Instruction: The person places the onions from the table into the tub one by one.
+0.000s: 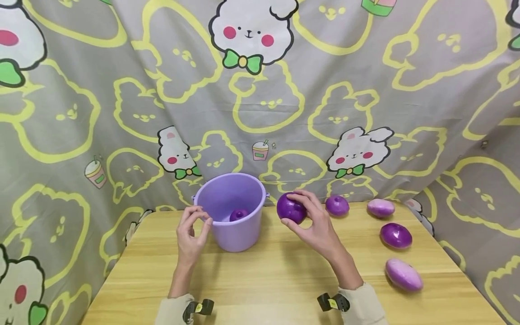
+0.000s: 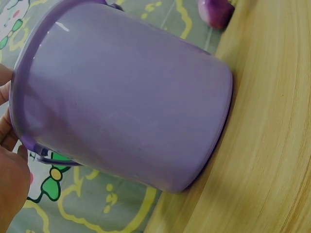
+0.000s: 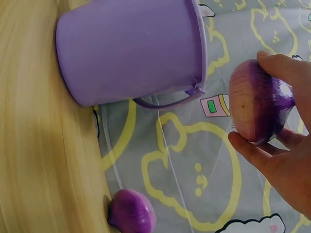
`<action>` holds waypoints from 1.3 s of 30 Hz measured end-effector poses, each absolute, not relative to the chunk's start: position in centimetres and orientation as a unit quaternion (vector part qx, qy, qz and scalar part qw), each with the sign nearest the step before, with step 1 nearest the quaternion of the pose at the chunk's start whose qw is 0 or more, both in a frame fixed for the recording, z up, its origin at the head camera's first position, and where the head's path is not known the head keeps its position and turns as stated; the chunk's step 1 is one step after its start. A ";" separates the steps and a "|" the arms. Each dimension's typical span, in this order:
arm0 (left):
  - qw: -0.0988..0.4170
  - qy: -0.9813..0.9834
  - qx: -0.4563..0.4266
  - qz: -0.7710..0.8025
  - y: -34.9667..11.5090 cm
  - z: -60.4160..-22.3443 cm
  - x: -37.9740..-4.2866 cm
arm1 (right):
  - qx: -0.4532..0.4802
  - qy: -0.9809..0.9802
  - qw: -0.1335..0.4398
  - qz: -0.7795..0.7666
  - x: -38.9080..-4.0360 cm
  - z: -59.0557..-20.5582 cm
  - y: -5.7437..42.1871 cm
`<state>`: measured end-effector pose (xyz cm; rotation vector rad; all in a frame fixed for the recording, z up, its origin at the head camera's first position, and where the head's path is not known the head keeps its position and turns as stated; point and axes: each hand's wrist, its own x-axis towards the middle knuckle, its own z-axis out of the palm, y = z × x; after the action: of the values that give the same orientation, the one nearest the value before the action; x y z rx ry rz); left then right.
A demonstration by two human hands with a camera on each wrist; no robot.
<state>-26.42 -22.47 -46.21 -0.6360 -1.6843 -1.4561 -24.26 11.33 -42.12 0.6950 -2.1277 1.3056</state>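
Observation:
A purple bucket stands upright on the table, with one purple onion visible inside it. My left hand pinches the bucket's rim at its near left side; the left wrist view shows the fingers and thumb at that edge, partly cut off by the frame. To the right of the bucket, my right hand grips a dark purple onion between thumb and fingers, held above the table. The right wrist view shows this onion with its paler base turned toward the bucket wall.
Several more onions lie on the right: one by the back edge, a pale onion beside it, a dark onion and a pale onion nearer. A patterned curtain hangs behind the wooden table.

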 end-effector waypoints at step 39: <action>0.406 -0.657 -0.270 -0.575 -22.5 -46.3 -26.5 | 0.299 -0.760 0.271 0.509 -26.8 -40.6 8.0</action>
<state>-26.47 -22.53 -46.35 -0.6806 -1.6573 -1.4498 -26.81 7.99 -40.59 0.8065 -2.0477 1.3707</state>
